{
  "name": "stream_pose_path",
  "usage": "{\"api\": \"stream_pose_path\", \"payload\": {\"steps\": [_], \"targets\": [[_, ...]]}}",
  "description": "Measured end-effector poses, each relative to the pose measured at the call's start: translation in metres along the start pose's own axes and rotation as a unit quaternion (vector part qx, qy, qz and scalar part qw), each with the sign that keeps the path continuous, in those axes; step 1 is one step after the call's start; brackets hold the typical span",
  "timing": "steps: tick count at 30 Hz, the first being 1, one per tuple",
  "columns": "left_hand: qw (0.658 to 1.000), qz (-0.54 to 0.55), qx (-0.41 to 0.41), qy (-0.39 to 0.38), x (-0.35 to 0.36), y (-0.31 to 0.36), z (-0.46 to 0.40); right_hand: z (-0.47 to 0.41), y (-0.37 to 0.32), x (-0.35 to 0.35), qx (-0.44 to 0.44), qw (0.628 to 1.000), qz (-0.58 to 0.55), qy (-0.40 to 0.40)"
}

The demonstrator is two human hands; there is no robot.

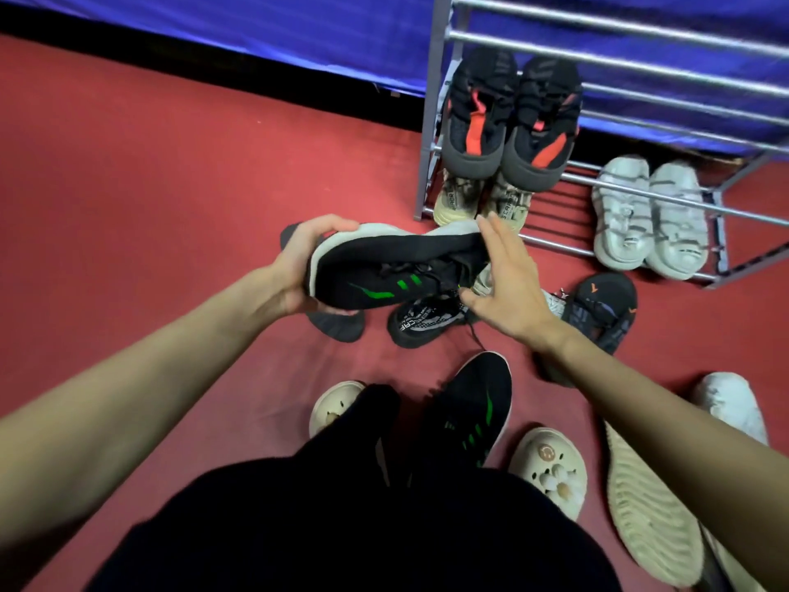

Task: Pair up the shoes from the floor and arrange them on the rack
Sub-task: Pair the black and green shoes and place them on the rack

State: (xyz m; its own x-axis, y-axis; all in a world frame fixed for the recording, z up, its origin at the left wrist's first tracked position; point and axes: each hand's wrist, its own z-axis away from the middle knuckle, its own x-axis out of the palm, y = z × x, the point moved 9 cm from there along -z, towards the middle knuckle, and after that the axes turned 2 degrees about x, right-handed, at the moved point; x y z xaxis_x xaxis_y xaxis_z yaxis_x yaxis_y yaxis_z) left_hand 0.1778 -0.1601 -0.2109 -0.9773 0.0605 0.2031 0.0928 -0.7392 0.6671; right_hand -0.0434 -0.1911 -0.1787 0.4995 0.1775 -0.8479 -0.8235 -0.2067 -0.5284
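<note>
My left hand [299, 267] grips the toe end of a black sneaker with green stripes and a white sole [384, 273], held sideways above the floor. My right hand [504, 279] is flat with straight fingers at the shoe's heel end. Its matching black and green sneaker [469, 412] lies on the red floor near my legs. The grey metal shoe rack [431, 121] stands at the back right. A black and red pair [512, 121] sits on a middle shelf, a beige pair [482, 200] below it, and a white pair [653, 215] on the bottom shelf.
Loose shoes lie on the red floor: a black and white knit sneaker [427, 322], a dark shoe with an orange logo [597, 318], a grey shoe [337, 326] under my left hand, a cream sole-up shoe [649, 506], a white shoe [730, 403]. I wear cream clogs [550, 467].
</note>
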Motion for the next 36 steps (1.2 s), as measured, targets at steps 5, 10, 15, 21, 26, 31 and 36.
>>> {"api": "stream_pose_path", "payload": {"steps": [5,10,15,21,26,31,36], "targets": [[0.996,-0.036,-0.045,-0.071,0.018,-0.03,0.007,0.015,0.004,0.026,-0.049,0.992,0.018,-0.113],[0.993,-0.063,-0.066,-0.078,0.025,-0.06,0.008,0.043,0.019,0.073,-0.028,0.968,-0.028,-0.249],[0.998,0.058,-0.039,-0.007,0.005,-0.068,-0.018,0.05,0.045,0.071,0.064,0.974,-0.135,-0.173],[0.989,-0.123,-0.016,0.086,0.008,-0.068,-0.042,0.048,0.081,0.072,0.179,0.959,-0.208,-0.072],[0.96,-0.265,-0.003,0.085,0.023,-0.085,-0.055,0.053,0.096,0.086,0.23,0.931,-0.277,-0.059],[0.953,-0.297,-0.03,-0.039,0.064,-0.103,-0.053,0.057,0.083,0.105,0.249,0.89,-0.372,-0.083],[0.964,-0.248,-0.052,-0.082,0.079,-0.124,-0.049,0.057,0.063,0.115,0.254,0.861,-0.428,-0.105]]}}
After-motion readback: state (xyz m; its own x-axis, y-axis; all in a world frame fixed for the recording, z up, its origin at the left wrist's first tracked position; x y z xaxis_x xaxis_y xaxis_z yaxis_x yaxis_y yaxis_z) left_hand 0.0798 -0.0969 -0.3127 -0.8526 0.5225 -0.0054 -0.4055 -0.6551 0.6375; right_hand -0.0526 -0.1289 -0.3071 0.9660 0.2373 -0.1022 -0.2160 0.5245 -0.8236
